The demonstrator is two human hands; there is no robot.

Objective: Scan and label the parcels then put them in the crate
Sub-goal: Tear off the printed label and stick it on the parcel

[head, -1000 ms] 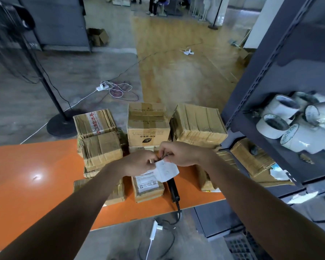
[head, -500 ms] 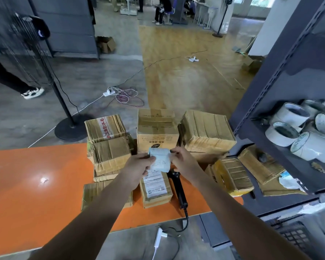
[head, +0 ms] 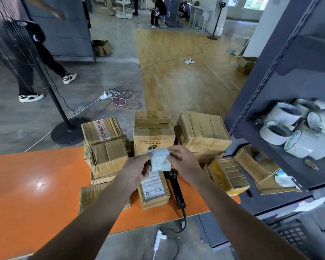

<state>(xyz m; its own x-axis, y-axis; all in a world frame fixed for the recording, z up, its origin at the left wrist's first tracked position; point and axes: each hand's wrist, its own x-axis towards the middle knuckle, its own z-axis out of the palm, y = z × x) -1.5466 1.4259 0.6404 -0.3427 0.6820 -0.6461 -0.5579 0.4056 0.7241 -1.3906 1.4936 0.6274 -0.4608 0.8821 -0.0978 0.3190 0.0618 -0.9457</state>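
The print on the label (head: 160, 162) is too blurred to read; its side edges lie under the fingers of the two hands pinching it, the left hand (head: 137, 170) and the right hand (head: 184, 162). The labelled parcel (head: 154, 192) below loses its far end behind them — the scanner (head: 177, 192) its head likewise; the left forearm covers part of a flat parcel (head: 90, 194). The worktop (head: 26, 184) runs off the left edge; a passer-by (head: 51, 61) is cut off at the top — half behind a fan grille (head: 17, 40).

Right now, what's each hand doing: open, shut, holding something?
Left hand: pinches the left edge of the label.
Right hand: pinches the right edge of the same label.
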